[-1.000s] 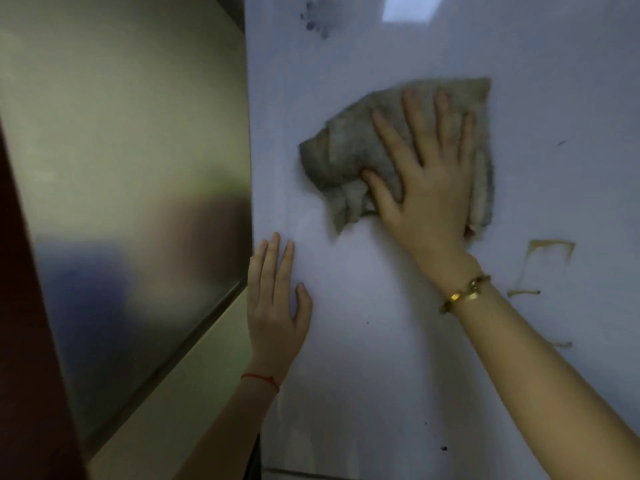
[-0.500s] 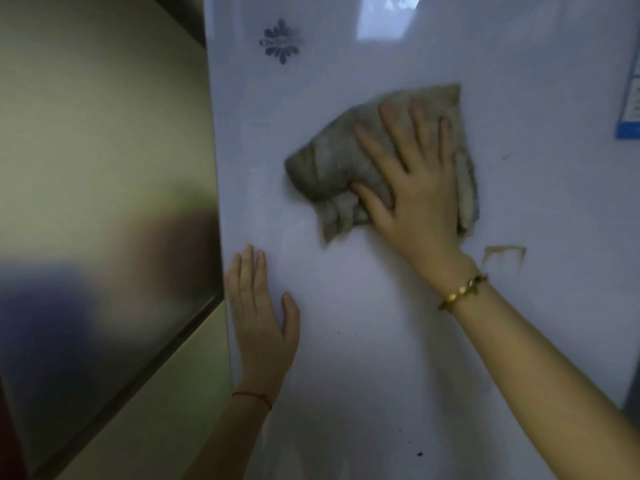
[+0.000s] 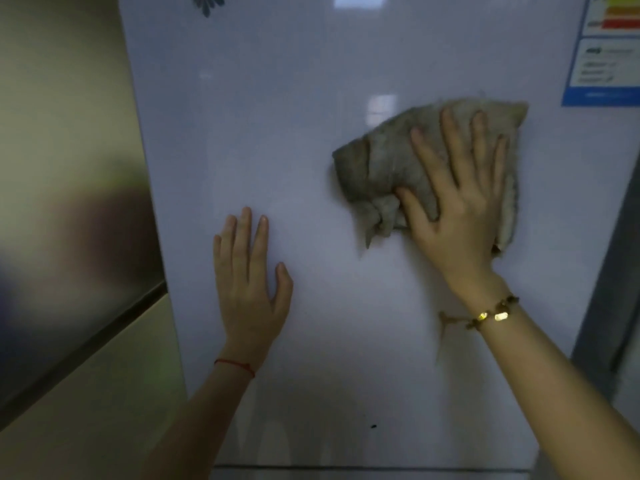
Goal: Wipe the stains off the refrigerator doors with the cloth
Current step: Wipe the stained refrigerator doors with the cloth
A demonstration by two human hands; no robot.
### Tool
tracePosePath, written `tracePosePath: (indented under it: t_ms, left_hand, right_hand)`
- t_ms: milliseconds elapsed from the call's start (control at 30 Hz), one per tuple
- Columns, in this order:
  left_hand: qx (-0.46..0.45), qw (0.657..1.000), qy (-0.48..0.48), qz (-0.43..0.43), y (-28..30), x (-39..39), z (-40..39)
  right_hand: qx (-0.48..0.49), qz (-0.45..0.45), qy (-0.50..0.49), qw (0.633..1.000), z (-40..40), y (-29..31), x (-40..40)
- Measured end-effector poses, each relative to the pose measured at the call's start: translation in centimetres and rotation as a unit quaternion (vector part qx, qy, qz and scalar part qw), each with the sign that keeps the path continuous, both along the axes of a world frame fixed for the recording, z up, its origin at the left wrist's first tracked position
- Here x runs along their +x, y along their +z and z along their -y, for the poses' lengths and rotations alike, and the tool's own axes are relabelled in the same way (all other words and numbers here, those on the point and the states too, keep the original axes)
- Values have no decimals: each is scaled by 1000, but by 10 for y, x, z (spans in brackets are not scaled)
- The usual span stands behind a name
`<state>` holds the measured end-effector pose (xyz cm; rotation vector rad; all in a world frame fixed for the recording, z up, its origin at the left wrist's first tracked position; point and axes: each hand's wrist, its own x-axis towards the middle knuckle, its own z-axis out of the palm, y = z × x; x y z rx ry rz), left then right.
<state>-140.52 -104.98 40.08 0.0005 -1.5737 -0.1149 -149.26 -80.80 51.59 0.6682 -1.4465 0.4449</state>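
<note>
The white refrigerator door (image 3: 311, 116) fills the middle of the view. My right hand (image 3: 457, 202) presses a crumpled grey-brown cloth (image 3: 377, 161) flat against the door's upper right, fingers spread over it. A brown stain (image 3: 445, 323) shows just below my right wrist, partly hidden by the arm. A small dark speck (image 3: 373, 426) sits low on the door. My left hand (image 3: 249, 282) lies flat and empty on the door, to the lower left of the cloth.
A blue-edged energy label (image 3: 602, 53) is stuck at the door's top right. A dark logo (image 3: 207, 3) marks the top left. A shiny metallic panel (image 3: 69, 168) stands to the left. The door's bottom seam (image 3: 346, 466) runs below.
My right hand and the cloth have slid to the right across the door, toward the label. The view has shifted right, so the left hand now sits further from the door's left edge.
</note>
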Motion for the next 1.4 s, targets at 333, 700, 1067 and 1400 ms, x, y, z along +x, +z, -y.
tracePosePath:
  t_ms: [333, 700, 1067, 1400]
  left_hand:
    - [-6, 1000, 5, -11, -3, -3, 2]
    - [-4, 1000, 5, -10, -2, -1, -1]
    - [-8, 1000, -3, -10, -3, 1, 1]
    - [-17, 1000, -12, -11, -4, -1, 4]
  right_hand:
    - [34, 16, -9, 999, -26, -37, -2]
    - [172, 60, -31, 983, -49, -199, 9]
    - [134, 64, -2, 989, -14, -172, 18]
    - [-6, 45, -2, 999, 10, -62, 7]
